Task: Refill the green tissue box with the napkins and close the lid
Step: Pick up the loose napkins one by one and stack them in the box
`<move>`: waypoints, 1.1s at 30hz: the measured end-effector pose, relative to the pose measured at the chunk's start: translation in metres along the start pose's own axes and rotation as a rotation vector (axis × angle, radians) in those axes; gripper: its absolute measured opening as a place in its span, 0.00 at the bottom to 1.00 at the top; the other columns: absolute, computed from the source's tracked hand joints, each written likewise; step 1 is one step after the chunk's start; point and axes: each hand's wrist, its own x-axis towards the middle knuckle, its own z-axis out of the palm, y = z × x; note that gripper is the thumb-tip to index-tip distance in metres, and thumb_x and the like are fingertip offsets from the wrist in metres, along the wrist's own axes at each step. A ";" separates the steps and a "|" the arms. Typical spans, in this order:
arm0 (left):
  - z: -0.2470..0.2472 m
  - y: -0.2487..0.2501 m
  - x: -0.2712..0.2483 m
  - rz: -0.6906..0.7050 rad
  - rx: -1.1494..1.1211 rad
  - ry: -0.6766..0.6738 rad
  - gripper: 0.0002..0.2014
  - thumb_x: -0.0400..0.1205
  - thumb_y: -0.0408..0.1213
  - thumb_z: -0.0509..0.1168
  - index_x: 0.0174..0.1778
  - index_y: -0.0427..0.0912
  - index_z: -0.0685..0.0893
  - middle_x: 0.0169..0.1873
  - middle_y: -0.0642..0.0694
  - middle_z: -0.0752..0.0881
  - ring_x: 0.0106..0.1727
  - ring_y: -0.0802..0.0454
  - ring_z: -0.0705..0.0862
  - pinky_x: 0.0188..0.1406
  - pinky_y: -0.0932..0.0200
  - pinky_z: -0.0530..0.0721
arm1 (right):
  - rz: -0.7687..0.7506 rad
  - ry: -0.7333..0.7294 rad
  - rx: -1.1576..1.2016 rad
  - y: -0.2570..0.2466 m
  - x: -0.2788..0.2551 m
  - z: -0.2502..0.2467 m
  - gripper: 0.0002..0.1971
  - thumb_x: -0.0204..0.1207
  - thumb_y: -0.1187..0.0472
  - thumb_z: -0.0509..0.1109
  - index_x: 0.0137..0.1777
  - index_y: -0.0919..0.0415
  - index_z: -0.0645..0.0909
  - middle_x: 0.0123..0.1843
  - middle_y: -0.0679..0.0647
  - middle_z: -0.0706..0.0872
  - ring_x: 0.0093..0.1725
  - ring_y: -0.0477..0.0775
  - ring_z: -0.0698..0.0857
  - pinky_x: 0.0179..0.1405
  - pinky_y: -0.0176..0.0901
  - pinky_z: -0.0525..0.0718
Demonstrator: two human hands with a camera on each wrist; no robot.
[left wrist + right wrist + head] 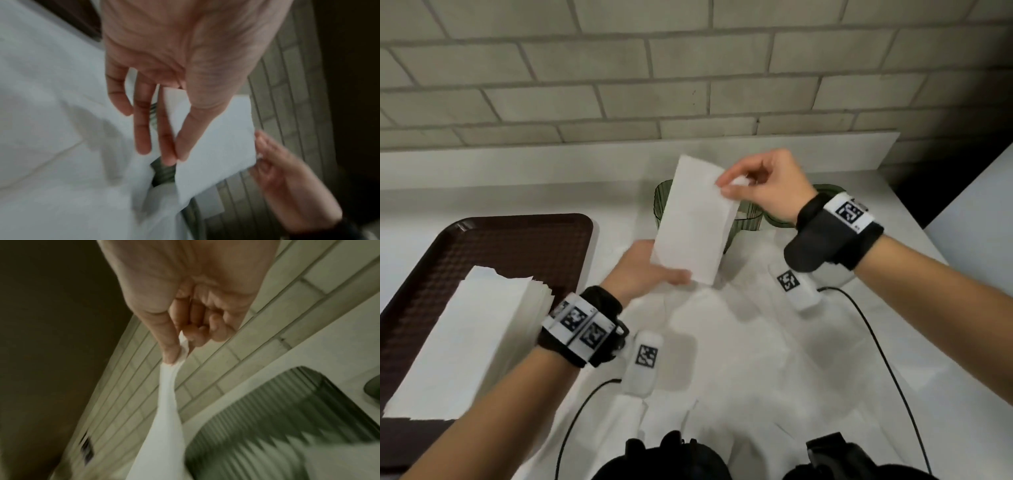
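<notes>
At the centre of the head view a folded white napkin [693, 219] is held up in front of the ribbed green tissue box [748, 217]. The left hand [645, 270] pinches its lower edge between thumb and fingers; the right hand [763, 186] pinches its upper right corner, other fingers curled. At lower left, a napkin stack [469, 342] lies on a brown tray [524, 243].

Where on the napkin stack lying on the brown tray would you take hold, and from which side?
Grip the napkin stack at its long right edge, where the layered sheets show. Come in from the right with the thumb on top and the fingers slid underneath; that side faces the bare tray floor, and a flat stack probably lifts best pinched across its thickness.
</notes>
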 end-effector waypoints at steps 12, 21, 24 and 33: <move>-0.045 0.040 0.070 0.328 0.088 0.427 0.15 0.74 0.25 0.68 0.50 0.45 0.73 0.30 0.35 0.88 0.28 0.47 0.85 0.29 0.63 0.78 | 0.163 0.001 -0.656 0.049 0.005 -0.001 0.22 0.81 0.36 0.58 0.53 0.46 0.89 0.60 0.47 0.89 0.61 0.53 0.79 0.66 0.53 0.68; -0.023 0.034 0.098 0.309 0.726 0.253 0.11 0.75 0.26 0.62 0.37 0.45 0.86 0.35 0.43 0.84 0.43 0.38 0.85 0.43 0.50 0.85 | 0.111 -0.203 -1.127 0.052 0.001 0.017 0.41 0.79 0.29 0.36 0.37 0.48 0.89 0.40 0.49 0.83 0.57 0.56 0.70 0.54 0.56 0.58; -0.023 0.036 0.088 0.384 0.752 0.287 0.08 0.76 0.29 0.63 0.35 0.44 0.84 0.38 0.40 0.85 0.46 0.39 0.82 0.41 0.49 0.83 | 0.053 -0.108 -1.152 0.049 -0.002 0.016 0.36 0.77 0.27 0.41 0.44 0.44 0.89 0.50 0.52 0.82 0.59 0.57 0.72 0.53 0.55 0.57; -0.001 0.029 0.002 0.238 0.850 -0.001 0.06 0.76 0.44 0.71 0.42 0.46 0.85 0.41 0.47 0.85 0.43 0.46 0.85 0.43 0.54 0.82 | -0.042 -0.537 -0.770 0.042 -0.043 0.044 0.14 0.71 0.51 0.72 0.57 0.49 0.85 0.51 0.46 0.83 0.51 0.51 0.81 0.54 0.49 0.81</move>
